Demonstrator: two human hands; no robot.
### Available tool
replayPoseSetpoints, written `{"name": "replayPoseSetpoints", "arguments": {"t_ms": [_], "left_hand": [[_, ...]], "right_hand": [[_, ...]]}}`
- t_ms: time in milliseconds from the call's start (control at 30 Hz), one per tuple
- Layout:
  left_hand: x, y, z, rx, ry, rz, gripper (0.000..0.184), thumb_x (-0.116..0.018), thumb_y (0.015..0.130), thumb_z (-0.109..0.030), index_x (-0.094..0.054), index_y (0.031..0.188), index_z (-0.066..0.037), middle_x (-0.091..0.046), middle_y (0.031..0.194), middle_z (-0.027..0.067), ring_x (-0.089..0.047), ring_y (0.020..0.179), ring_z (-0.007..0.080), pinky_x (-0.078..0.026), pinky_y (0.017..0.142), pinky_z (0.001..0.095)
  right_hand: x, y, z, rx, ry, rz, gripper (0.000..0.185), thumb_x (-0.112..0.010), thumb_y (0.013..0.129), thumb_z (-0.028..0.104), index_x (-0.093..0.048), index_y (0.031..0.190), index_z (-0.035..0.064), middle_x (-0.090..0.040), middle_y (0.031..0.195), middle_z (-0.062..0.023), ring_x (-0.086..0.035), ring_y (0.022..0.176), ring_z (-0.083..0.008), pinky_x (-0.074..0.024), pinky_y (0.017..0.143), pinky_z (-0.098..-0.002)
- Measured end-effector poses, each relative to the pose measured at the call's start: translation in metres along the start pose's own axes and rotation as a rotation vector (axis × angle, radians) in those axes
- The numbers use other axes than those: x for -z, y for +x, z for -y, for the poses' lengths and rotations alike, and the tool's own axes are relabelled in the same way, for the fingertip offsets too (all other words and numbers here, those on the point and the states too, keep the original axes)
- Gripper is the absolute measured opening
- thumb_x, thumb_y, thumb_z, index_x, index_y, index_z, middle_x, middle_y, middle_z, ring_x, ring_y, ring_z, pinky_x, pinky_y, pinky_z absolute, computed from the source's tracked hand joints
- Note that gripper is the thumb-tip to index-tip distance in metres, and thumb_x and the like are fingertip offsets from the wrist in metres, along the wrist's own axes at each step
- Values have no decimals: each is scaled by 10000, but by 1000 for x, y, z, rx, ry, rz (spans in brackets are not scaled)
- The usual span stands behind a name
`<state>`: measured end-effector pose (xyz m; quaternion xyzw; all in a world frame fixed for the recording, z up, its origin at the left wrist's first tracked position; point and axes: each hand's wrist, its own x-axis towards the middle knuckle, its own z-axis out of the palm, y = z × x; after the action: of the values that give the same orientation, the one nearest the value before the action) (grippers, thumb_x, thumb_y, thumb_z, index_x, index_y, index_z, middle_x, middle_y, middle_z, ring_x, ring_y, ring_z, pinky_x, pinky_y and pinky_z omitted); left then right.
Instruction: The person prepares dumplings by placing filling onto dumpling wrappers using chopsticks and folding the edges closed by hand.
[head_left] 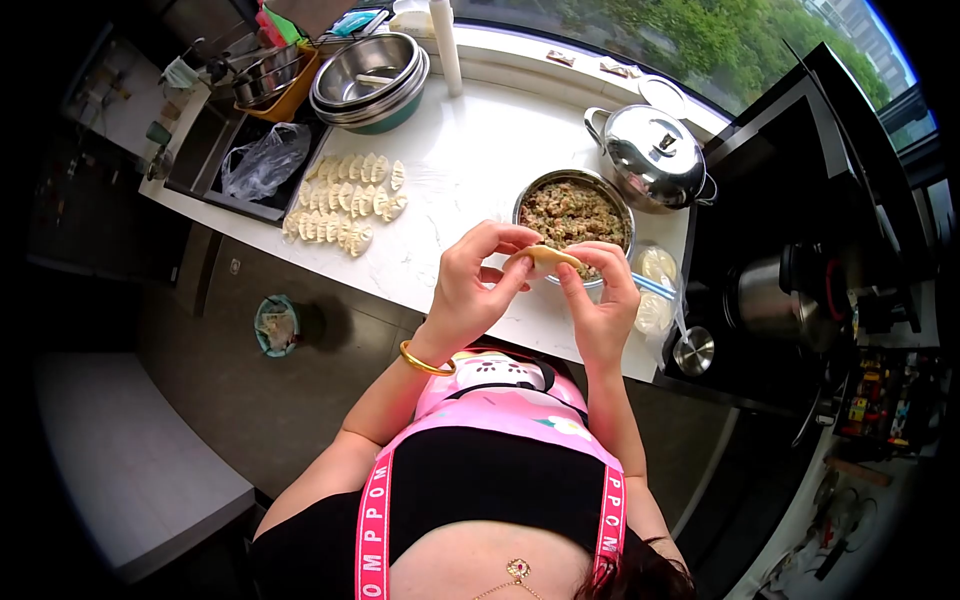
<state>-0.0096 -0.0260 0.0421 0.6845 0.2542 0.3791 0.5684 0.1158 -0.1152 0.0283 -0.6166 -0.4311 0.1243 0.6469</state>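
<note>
Between my two hands is a folded dumpling [547, 259], its edge pinched by fingers and thumbs. My left hand [472, 285] is closed on its left end, and my right hand [604, 297] grips the right end. Just behind them stands a metal bowl [519, 212] of minced filling [572, 208], partly hidden by my fingers. Light blue chopsticks [655, 286] stick out to the right of the bowl. Round dumpling wrappers [655, 312] in clear plastic lie beside my right hand. Off to the left, several pleated dumplings [345, 198] sit in rows on the white counter [440, 170].
A lidded steel pot [655, 155] stands behind the bowl, near the window. Stacked basins [370, 85] are at the back left, beside a sink holding a plastic bag [265, 162]. At right, a ladle [693, 350] and another pot [780, 300] rest by the black stove. A bin [277, 325] stands below.
</note>
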Motion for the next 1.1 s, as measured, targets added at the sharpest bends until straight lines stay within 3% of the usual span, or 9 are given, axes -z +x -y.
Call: {"name": "replayPoseSetpoints", "arguments": {"t_ms": [133, 400, 833, 1100], "left_hand": [[2, 1, -3, -2, 20, 48, 173, -601, 849, 47, -611, 1020, 18, -586, 1002, 75, -628, 891, 132, -608, 631, 247], [0, 1, -3, -37, -19, -22, 69, -657, 825, 10, -663, 894, 5, -616, 905, 66, -647, 746, 116, -569, 563, 212], [-1, 2, -7, -93, 79, -45, 75, -648, 827, 25, -653, 900, 8, -600, 925, 72, -642, 777, 122, -588, 577, 213], [-4, 1, -1, -151, 107, -72, 154, -642, 801, 82, -635, 939, 12, -588, 944, 86, -648, 810, 140, -601, 628, 227]], "right_hand": [[-1, -1, -2, -11, 22, -22, 126, -708, 772, 4, -656, 887, 10, -624, 906, -92, -610, 868, -199, -477, 785, -295], [-6, -2, 2, -65, 145, 0, 111, -698, 787, 0, -651, 888, 3, -613, 925, -85, -600, 866, -169, -486, 767, -269], [-8, 0, 2, 29, 151, -23, 125, -715, 759, -23, -656, 863, 13, -604, 914, -90, -599, 841, -177, -485, 745, -279], [-6, 5, 10, 164, -10, 24, 169, -741, 708, -30, -662, 844, 32, -601, 894, -89, -599, 813, -200, -483, 714, -295]]}}
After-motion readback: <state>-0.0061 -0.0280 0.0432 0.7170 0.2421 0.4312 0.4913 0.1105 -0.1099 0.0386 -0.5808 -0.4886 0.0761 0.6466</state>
